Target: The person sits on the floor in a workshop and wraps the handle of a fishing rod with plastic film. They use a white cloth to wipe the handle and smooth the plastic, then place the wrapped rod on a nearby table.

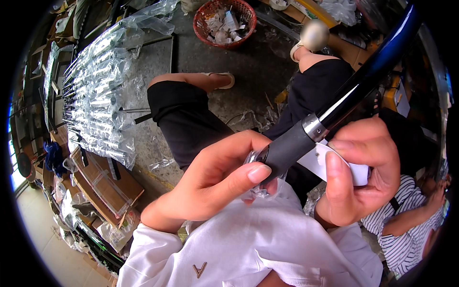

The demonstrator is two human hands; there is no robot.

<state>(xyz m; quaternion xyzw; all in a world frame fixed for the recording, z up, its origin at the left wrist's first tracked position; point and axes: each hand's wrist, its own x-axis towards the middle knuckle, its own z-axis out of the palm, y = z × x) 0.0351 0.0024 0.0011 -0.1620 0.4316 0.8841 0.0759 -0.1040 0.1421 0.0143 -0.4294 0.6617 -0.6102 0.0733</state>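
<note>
A glossy black pole (346,95) slants from the upper right down to a silver collar (314,127) and a dull black grip (289,150). My left hand (215,174) is closed around the lower end of this grip, thumb on top. Crumpled clear plastic (260,191) bunches at that end, under my fingers. Just below the collar, my right hand (363,167) pinches a white paper or label piece (359,174) between thumb and fingers. Part of the paper passes behind the grip, so I cannot tell whether it touches it.
Several plastic-wrapped rods (98,105) lie in a row at the left, near a cardboard box (107,184). A red basket (197,21) of scraps stands ahead on the floor. At the lower right sits another person in a striped shirt (406,239). My legs (191,126) are spread below the pole.
</note>
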